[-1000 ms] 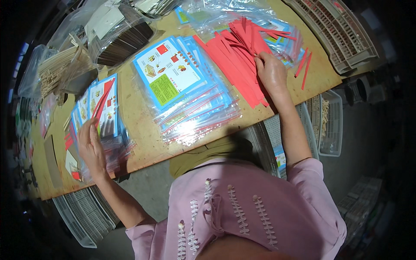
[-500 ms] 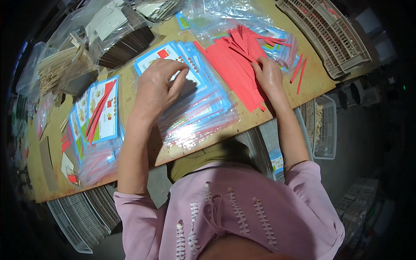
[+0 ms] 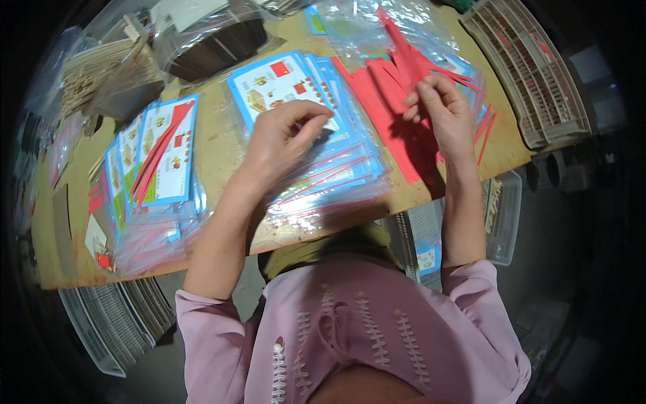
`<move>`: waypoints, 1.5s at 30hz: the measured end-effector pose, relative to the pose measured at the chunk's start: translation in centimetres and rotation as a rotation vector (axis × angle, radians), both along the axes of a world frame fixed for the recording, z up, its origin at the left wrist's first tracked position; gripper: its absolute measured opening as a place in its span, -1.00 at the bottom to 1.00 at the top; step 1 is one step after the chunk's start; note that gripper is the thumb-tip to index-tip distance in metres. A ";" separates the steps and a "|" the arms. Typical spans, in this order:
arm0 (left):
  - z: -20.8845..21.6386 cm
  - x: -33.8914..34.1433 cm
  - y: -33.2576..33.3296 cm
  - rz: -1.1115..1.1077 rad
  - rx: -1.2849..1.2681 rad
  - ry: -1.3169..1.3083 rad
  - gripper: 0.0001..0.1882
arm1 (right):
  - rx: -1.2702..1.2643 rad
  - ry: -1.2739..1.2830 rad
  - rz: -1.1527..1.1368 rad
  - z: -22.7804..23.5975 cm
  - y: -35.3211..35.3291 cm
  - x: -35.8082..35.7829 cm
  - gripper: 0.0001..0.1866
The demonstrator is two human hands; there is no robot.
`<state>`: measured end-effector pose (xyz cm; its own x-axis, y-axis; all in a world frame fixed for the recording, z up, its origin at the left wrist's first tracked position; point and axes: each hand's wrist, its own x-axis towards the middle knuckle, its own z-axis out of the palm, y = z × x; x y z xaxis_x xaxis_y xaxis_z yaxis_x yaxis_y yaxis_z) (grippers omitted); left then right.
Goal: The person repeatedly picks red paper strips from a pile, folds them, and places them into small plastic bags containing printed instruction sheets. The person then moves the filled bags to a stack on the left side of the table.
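My right hand point(image 3: 444, 111) pinches a few red paper strips point(image 3: 402, 50) and holds them raised over the pile of red strips point(image 3: 380, 111). The raised strips are slightly blurred. My left hand point(image 3: 286, 135) is loosely curled above a stack of clear zip bags point(image 3: 336, 175) with blue-edged printed cards point(image 3: 269, 84) in them. Thumb and forefinger are close together there, and nothing shows between them. Further left, a second stack of bagged cards point(image 3: 178, 185) has several loose red strips point(image 3: 161, 151) lying across it.
Bundled wooden sticks point(image 3: 101, 67) and a bag of dark strips point(image 3: 219, 50) stand at the back left. Clear plastic bags point(image 3: 404, 27) lie at the back. A beige slatted crate point(image 3: 525, 74) sits at the right edge; more plastic baskets point(image 3: 118, 323) are below the table.
My right hand has risen off the red pile, lifting strips with it. My left hand stays over the bag stack, its thumb closer to the forefinger. The whole view has shifted a little.
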<state>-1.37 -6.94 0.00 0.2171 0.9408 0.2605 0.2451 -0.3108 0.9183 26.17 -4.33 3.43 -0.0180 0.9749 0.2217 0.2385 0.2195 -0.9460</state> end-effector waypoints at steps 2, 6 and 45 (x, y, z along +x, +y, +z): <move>-0.3 0.2 0.4 -0.102 -0.201 -0.313 -0.80 | -0.241 0.374 0.314 0.5 -0.4 -3.4 -0.81; 1.1 -0.5 0.7 -0.097 -0.368 -0.492 -0.74 | -0.472 0.541 0.563 -1.5 -0.2 -8.2 -0.79; 0.0 -0.6 1.1 0.024 -0.483 -0.464 -0.83 | -0.478 0.383 0.486 -4.1 -1.7 -10.6 -0.74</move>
<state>-2.01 -5.84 -0.02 0.1618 0.9783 -0.1295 -0.2069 0.1620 0.9649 15.53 -6.07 -0.71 -0.4742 0.8686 -0.1436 -0.1425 -0.2368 -0.9611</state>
